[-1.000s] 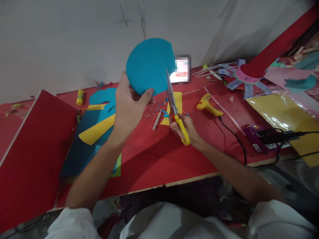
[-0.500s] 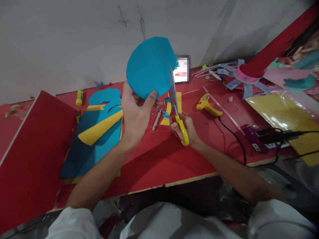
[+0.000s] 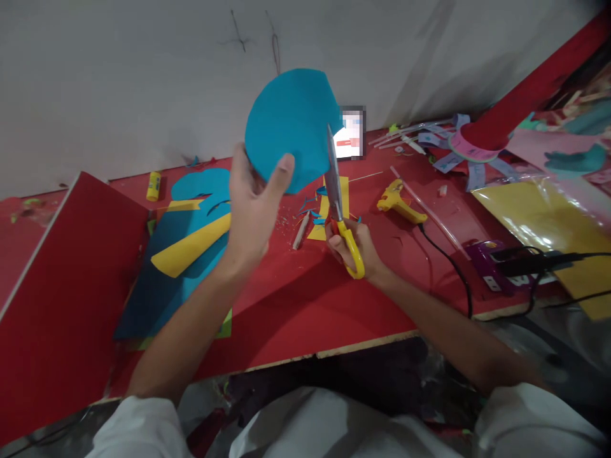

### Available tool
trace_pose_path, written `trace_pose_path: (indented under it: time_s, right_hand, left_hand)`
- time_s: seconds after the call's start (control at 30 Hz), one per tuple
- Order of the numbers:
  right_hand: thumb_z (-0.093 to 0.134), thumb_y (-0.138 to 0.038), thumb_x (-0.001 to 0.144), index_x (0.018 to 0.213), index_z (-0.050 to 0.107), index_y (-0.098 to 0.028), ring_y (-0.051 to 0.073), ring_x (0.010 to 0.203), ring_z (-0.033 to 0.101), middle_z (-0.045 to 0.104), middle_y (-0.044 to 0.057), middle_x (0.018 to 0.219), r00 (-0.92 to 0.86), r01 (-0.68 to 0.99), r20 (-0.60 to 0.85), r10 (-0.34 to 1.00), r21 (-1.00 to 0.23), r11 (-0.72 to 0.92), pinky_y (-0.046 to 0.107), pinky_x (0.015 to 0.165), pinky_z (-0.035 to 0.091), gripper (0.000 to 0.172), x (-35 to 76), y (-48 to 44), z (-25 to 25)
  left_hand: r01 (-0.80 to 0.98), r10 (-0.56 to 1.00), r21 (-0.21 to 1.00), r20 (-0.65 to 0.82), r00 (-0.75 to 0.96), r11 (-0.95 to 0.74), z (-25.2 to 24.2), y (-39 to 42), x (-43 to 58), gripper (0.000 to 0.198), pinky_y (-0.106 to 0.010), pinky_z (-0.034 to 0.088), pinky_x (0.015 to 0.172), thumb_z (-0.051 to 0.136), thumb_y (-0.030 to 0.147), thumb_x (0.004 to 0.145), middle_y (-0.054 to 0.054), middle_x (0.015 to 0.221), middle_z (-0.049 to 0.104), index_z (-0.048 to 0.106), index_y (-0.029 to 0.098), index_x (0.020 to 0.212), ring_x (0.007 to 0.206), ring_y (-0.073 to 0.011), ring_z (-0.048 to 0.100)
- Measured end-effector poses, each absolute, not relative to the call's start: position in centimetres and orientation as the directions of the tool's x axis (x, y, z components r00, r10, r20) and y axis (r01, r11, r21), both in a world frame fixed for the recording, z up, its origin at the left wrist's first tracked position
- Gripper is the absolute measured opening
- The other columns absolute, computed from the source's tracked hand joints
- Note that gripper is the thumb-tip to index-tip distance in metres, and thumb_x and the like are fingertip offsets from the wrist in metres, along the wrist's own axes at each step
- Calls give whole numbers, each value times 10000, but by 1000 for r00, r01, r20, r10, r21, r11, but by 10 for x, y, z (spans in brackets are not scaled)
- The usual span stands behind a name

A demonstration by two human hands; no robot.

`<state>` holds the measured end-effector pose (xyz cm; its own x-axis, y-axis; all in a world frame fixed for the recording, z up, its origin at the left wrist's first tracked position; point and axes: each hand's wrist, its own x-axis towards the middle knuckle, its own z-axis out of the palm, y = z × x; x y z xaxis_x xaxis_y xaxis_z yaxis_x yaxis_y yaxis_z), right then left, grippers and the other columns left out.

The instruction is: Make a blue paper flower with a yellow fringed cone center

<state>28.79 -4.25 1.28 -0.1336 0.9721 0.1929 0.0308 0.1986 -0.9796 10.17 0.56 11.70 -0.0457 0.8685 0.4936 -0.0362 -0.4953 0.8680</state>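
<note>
A roughly round piece of blue paper (image 3: 291, 121) is raised above the red table. My left hand (image 3: 255, 203) grips its lower edge, thumb on the near face and fingers behind. The yellow-handled scissors (image 3: 351, 251) are in my right hand (image 3: 360, 245), blades pointing up along the paper's right edge. The blades look closed or nearly so; whether they touch the paper I cannot tell. Below, blue offcuts (image 3: 317, 221) lie on a strip of yellow paper (image 3: 342, 191), with a pencil-like stick (image 3: 300, 230) beside them.
Blue sheets (image 3: 153, 280) and a rolled yellow paper (image 3: 188, 248) lie left, near a glue stick (image 3: 153, 186) and a red board (image 3: 71, 292). On the right are a yellow glue gun (image 3: 398, 202), its cable, and a purple power strip (image 3: 501, 267). A screen (image 3: 351, 143) stands against the wall.
My left thumb has moved up onto the paper and the hand has shifted slightly left. The blue paper has turned a little. My right hand and the scissors stay nearly still.
</note>
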Motion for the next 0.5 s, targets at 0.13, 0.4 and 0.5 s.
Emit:
trace_pose_path:
  time_s: [0.13,0.4,0.5]
  right_hand:
    - [735,-888,797,765,535,-247,127,570,385,442,-33,642,-217,87,147,965,-982,169,284,486,289,672,289,-44,14]
    - [654,-954,799,728,501,-249,133,576,396,437,-26,634,-262,143,147,954,-971,189,299,503,297,725,288,-47,25]
    - [631,-969,799,726,499,-251,141,587,408,434,-23,627,-258,163,143,955,-968,189,301,510,296,734,288,-47,27]
  left_hand:
    - [-77,825,822,564,-32,-565,139,22,70,459,-300,603,680,950,546,819,24,923,756,684,300,1101,828,-158,668]
    - [490,825,664,478,302,-564,156,36,20,549,-457,614,700,945,591,758,-63,964,731,747,237,1129,793,-242,649]
    - [471,815,665,496,301,-579,154,37,21,568,-438,616,682,938,602,766,-62,960,727,722,220,1126,787,-226,641]
